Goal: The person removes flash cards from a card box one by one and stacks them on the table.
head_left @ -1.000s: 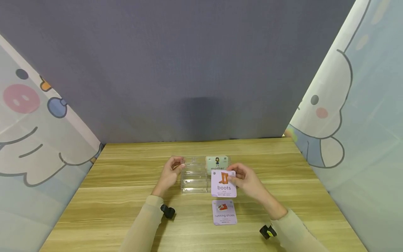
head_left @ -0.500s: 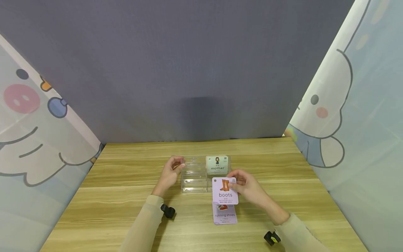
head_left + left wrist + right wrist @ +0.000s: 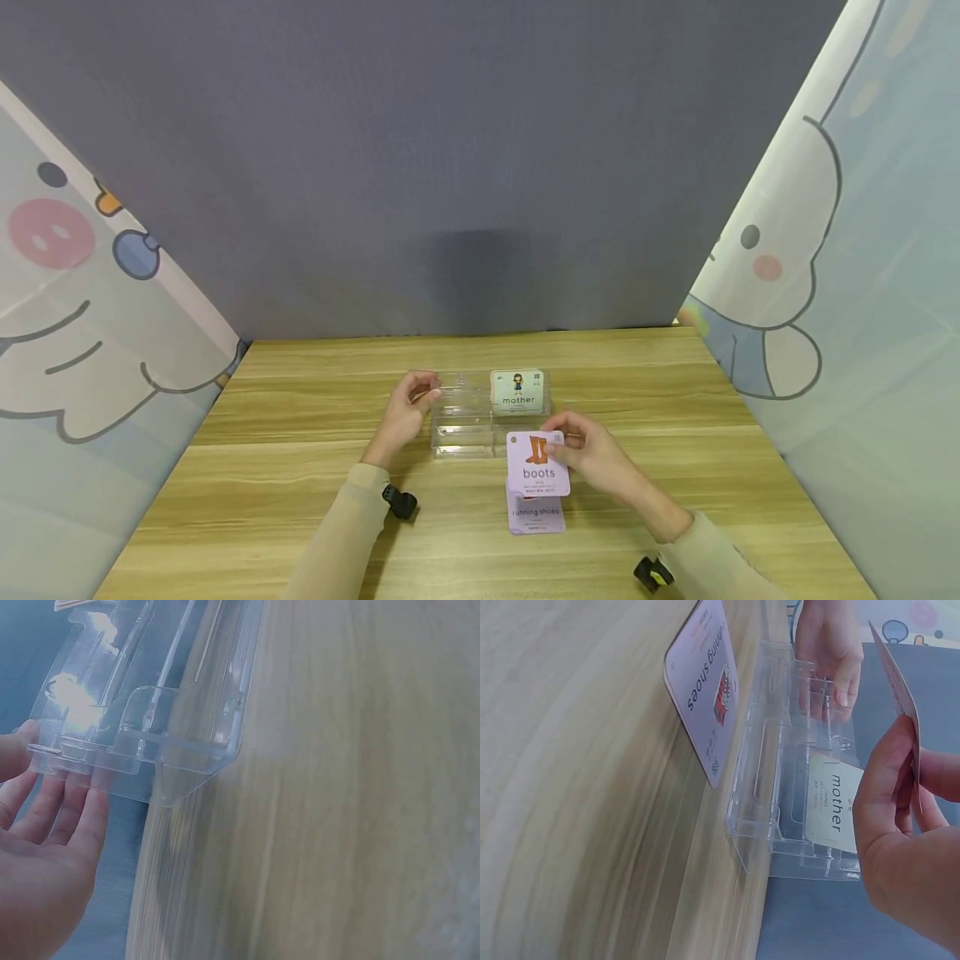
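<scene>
My right hand (image 3: 598, 457) pinches a lilac "boots" flashcard (image 3: 525, 462) by its right edge, thumb in front and fingers behind. The card overlaps the top of a second lilac flashcard, "running shoes" (image 3: 536, 518), in the head view. Seen from the right wrist, the boots card is nearly edge-on. A clear plastic tiered card rack (image 3: 462, 432) stands behind the cards, with a pale green "mother" flashcard (image 3: 517, 387) in its upper right. My left hand (image 3: 402, 419) grips the rack's left end; in the left wrist view its thumb and fingers lie on opposite sides of the plastic (image 3: 112, 746).
The wood-grain table (image 3: 315, 392) runs back to a dark grey cloth partition (image 3: 480, 167). Cartoon-printed curtains (image 3: 765, 250) hang at both sides. A small black device sits on each wrist.
My right hand has drawn the boots card toward me, away from the rack, until it overlaps the running shoes card. The mother card shows fully now. My left hand stays put.
</scene>
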Demonstrator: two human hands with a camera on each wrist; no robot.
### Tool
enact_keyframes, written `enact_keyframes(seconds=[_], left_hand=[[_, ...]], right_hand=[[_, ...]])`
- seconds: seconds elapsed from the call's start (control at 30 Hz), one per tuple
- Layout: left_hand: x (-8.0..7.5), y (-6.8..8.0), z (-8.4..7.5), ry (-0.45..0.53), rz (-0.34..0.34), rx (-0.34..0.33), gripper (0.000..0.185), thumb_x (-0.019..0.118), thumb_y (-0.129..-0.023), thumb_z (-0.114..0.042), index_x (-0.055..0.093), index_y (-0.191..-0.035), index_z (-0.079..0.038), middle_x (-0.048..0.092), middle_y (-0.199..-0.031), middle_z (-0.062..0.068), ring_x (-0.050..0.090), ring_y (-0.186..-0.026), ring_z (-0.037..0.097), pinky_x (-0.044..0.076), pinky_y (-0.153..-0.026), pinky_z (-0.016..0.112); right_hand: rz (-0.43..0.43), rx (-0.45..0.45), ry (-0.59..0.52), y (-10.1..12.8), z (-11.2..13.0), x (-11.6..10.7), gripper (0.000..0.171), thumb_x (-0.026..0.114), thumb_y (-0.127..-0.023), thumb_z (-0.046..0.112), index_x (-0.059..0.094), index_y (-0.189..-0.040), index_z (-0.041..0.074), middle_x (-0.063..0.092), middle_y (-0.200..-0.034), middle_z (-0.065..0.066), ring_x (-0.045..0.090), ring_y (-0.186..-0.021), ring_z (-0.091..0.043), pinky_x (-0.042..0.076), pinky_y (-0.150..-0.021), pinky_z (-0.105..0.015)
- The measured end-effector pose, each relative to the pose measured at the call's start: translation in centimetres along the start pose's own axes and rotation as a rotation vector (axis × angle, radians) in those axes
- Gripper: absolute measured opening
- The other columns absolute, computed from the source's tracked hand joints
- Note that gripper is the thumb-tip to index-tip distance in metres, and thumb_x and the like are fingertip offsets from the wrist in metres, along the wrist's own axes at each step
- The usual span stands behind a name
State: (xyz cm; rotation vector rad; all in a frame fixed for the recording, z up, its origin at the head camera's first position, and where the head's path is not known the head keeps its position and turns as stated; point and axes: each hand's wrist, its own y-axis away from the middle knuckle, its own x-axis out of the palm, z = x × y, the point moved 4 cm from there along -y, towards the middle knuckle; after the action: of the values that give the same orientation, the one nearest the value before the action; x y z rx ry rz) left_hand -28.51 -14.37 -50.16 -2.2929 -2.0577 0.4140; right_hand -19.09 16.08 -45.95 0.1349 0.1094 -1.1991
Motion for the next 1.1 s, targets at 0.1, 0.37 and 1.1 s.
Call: enact_keyframes(seconds=[0.1, 0.37, 1.1], left_hand=[[0.0, 0.0, 0.0, -0.005, -0.001, 0.004, 0.031, 0.059, -0.101, 0.001, 0.052, -0.130, 0.009, 0.057, -0.128, 0.029, 0.057, -0.120, 0.036, 0.048, -0.104, 0.037], [0.0, 0.0, -0.3, -0.005, -0.004, 0.010, 0.032, 0.060, -0.101, 0.001, 0.053, -0.130, 0.010, 0.057, -0.128, 0.030, 0.057, -0.121, 0.037, 0.049, -0.103, 0.037], [0.0, 0.0, -0.2, 0.015, 0.006, -0.022, 0.031, 0.059, -0.101, 0.001, 0.051, -0.130, 0.010, 0.058, -0.128, 0.026, 0.055, -0.124, 0.040, 0.044, -0.108, 0.046]], right_hand=[[0.006, -0.002, 0.016, 0.1, -0.2, 0.0, 0.026, 0.064, -0.093, -0.006, 0.059, -0.118, -0.005, 0.066, -0.106, -0.020, 0.070, -0.089, -0.026, 0.062, -0.073, -0.043], [0.004, -0.016, 0.062, 0.2, -0.4, 0.1, 0.029, 0.067, -0.092, -0.004, 0.059, -0.120, -0.006, 0.068, -0.104, -0.018, 0.070, -0.087, -0.027, 0.062, -0.069, -0.036], [0.011, -0.050, 0.308, 0.4, -1.7, 1.1, 0.024, 0.072, -0.088, 0.000, 0.065, -0.111, 0.002, 0.064, -0.093, -0.007, 0.062, -0.074, -0.017, 0.055, -0.061, -0.027]])
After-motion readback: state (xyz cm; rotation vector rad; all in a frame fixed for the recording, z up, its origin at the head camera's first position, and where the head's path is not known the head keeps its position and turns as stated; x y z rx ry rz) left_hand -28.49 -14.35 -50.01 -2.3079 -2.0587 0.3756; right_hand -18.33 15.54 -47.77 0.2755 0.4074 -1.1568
